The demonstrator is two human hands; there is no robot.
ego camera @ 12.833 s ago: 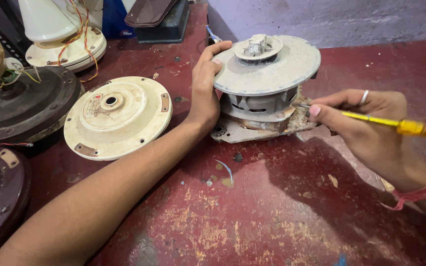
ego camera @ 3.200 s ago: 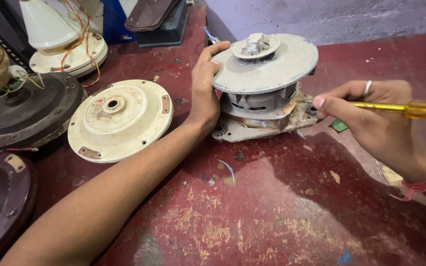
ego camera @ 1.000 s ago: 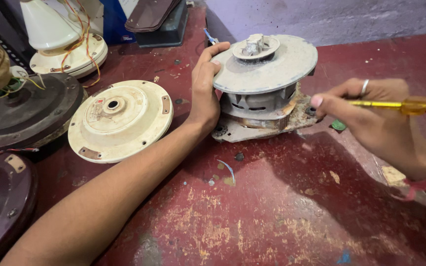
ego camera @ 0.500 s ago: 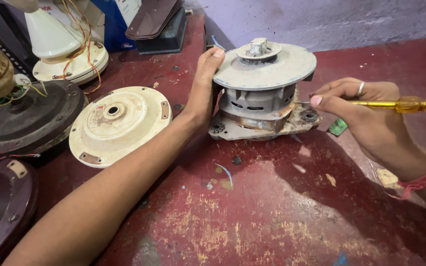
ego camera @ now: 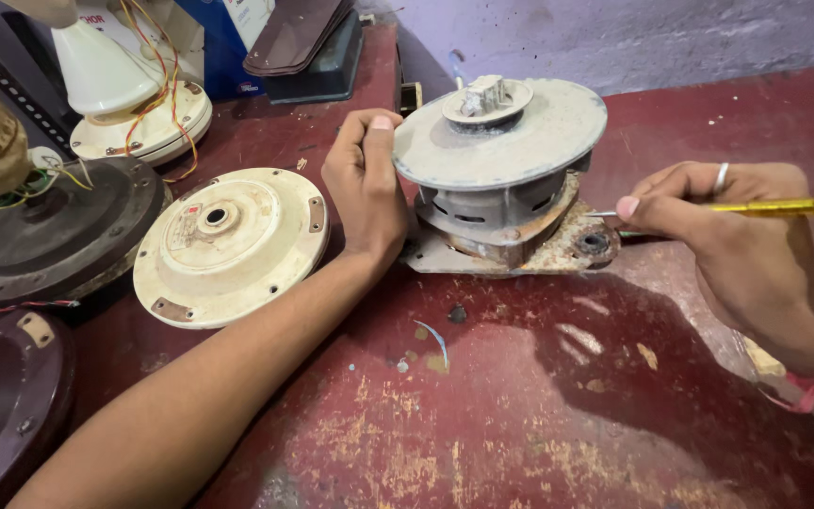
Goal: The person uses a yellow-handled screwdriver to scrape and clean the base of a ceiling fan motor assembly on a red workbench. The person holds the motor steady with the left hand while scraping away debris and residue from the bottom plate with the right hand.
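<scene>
A dusty grey motor (ego camera: 501, 170) with a wide round top plate and a rusty base stands on the worn red table (ego camera: 482, 415). My left hand (ego camera: 366, 184) grips the left rim of the top plate. My right hand (ego camera: 737, 240) holds a yellow-handled screwdriver (ego camera: 784, 205); its thin metal tip reaches the motor's right side, just under the top plate and above the rusty base plate.
A cream round fan cover (ego camera: 228, 243) lies left of the motor. Dark fan bodies (ego camera: 49, 236) and a white fan part with coloured wires (ego camera: 129, 94) crowd the far left. A dark box (ego camera: 317, 57) sits behind. Small debris (ego camera: 435, 339) dots the table.
The view has drawn nearer to the motor. My left hand's fingers have curled onto the rim of the top plate. The screwdriver tip stays at the motor's right side.
</scene>
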